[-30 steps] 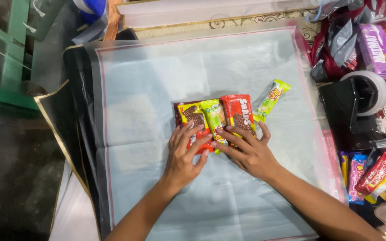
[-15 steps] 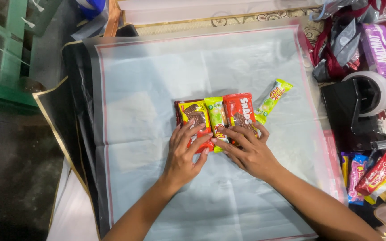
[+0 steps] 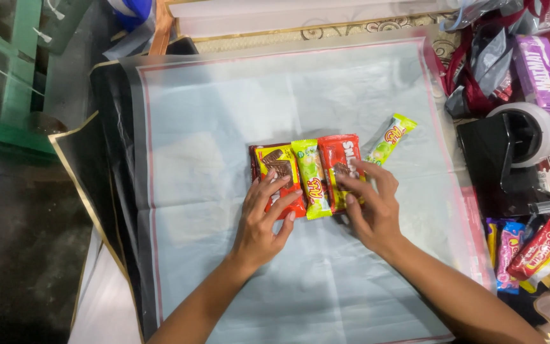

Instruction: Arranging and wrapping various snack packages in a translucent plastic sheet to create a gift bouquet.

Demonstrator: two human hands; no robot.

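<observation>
Your left hand [image 3: 263, 220] lies flat, fingers spread, pressing on the red-and-yellow chocolate wafer packet [image 3: 276, 173]; nothing clenched. Your right hand [image 3: 372, 205] is also open, fingertips resting on the red snack packet [image 3: 340, 167], grasping nothing. Between those two packets sits a yellow-green candy packet [image 3: 312, 178]; all three lie side by side, touching, upright in a row at the middle of the clear plastic sheet with red border [image 3: 224, 114]. Just beyond your right fingers, a slimmer green-yellow candy stick packet [image 3: 389, 137] lies tilted, apart from the row. Sheet covers a black underlay [image 3: 106, 127]. To the right, off the sheet: black tape dispenser with white roll [image 3: 510, 150], red and blue snack packets [image 3: 529, 248] near you, purple packet [image 3: 542, 73] farther back. Far left, a green frame [image 3: 14, 83].
</observation>
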